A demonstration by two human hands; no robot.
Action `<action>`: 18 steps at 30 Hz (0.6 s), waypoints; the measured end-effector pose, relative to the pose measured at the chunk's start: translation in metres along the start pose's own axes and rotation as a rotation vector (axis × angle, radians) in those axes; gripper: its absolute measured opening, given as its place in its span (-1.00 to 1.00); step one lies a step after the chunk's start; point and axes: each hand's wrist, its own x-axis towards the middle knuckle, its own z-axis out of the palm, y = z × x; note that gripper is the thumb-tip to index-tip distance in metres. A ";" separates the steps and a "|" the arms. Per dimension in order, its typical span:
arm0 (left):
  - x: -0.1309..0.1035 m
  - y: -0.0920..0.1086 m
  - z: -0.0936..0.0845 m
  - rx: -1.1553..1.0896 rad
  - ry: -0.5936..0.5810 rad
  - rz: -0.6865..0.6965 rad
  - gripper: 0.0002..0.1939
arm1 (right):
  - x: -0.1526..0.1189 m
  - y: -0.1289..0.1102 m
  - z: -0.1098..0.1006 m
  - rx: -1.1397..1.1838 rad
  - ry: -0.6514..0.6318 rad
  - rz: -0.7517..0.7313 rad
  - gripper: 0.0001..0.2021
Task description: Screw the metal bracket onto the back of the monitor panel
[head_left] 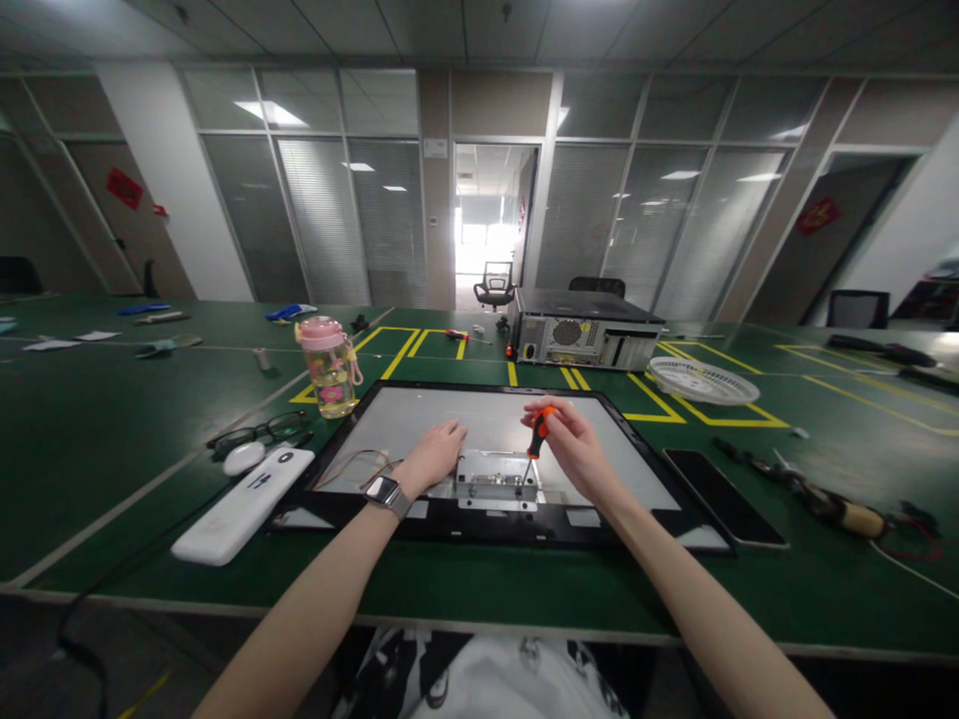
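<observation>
A flat panel with a black frame (479, 529) and a pale grey face lies on the green table. On its lower middle sits a silver metal bracket (486, 491) with small holes. My right hand (573, 444) is closed round an orange and black screwdriver (537, 432), whose shaft points down at the bracket's right part. My left hand (433, 456), with a watch on the wrist, rests on the panel at the bracket's left edge, fingers stretched out. Thin wires (360, 454) lie on the panel left of that hand.
Left of the panel are a white device (244, 506), glasses (259, 431) and a pink-lidded bottle (330, 369). A phone (723, 496) and a cable bundle (824, 499) lie right. Behind stand a computer case (584, 330) and a white basket (702, 381).
</observation>
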 end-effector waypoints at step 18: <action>0.001 -0.003 0.002 0.013 0.002 0.020 -0.66 | -0.001 -0.004 -0.005 -0.303 -0.093 -0.133 -0.74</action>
